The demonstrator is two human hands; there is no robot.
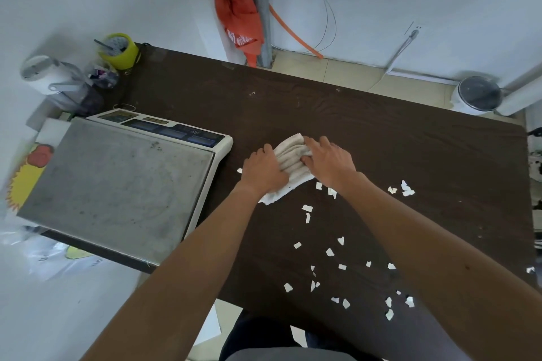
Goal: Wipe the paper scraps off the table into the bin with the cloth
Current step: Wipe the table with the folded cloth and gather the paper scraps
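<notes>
While left hand [264, 168] and right hand [330, 160] both clutch the bunched cloth [290, 155], paper scraps [330, 252] litter the table [396, 149] nearby; bin [476, 95] sits beyond it — on the floor

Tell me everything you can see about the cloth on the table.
The cloth is off-white, towel-like, bunched into ridged folds. It lies on the dark table right of the scale, one flat corner trailing towards the person. The left hand grips its left side, the right hand its right side. Some paper scraps lie close by.
</notes>
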